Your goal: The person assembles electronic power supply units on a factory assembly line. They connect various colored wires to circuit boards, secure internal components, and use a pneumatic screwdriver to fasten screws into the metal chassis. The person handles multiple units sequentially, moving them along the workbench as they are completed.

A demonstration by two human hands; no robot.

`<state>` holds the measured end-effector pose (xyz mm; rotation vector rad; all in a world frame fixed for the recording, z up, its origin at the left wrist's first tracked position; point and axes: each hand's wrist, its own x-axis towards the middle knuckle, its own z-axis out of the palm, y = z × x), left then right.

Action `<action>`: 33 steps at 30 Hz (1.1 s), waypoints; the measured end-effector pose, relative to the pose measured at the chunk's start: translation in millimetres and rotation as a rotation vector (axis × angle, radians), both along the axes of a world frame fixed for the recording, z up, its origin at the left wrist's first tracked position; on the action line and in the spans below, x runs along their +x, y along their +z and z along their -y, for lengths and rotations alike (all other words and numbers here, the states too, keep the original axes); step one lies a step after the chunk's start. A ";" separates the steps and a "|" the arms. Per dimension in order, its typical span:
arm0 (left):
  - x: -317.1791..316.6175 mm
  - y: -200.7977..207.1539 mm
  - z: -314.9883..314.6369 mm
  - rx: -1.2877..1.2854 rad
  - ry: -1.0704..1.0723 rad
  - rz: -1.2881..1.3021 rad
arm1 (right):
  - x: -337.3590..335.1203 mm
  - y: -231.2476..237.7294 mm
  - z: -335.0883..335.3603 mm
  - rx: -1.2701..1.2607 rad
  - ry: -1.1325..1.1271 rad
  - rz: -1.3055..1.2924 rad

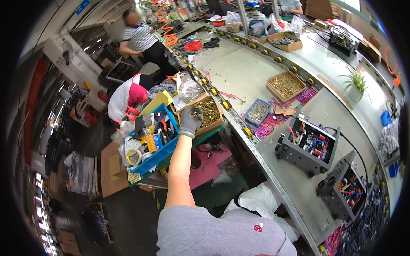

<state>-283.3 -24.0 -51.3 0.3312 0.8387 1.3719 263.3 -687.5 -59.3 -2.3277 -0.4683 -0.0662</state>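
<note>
Left hand [190, 120]: wearing a grey glove, fingers curling shut around a few small brass-coloured parts, hovering just over the box.
Right hand: not showing in the view.
Cardboard box [218, 123]: sitting far left of the bench edge, heaped with brass parts [210, 113] (screws or nuts, too small to tell).
Blue bin [159, 154]: lying just left of the box, holding tools and tape.
Conveyor table [239, 72]: curving away to the right, carrying two open grey metal units [304, 154].

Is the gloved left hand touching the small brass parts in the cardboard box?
Touching. The head view shows the gloved left hand closed over a few brass parts above the cardboard box.
</note>
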 end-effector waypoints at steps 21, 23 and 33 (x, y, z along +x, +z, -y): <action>28.7 3.0 55.4 -0.108 -0.131 -0.128 | -54.1 12.2 -209.0 0.394 0.828 -0.423; 34.8 1.9 57.5 -0.080 -0.258 -0.104 | -56.3 4.4 -213.5 0.395 0.851 -0.439; 209.7 48.9 169.1 0.732 -0.858 -0.395 | -46.7 70.0 -302.1 1.249 1.305 -0.745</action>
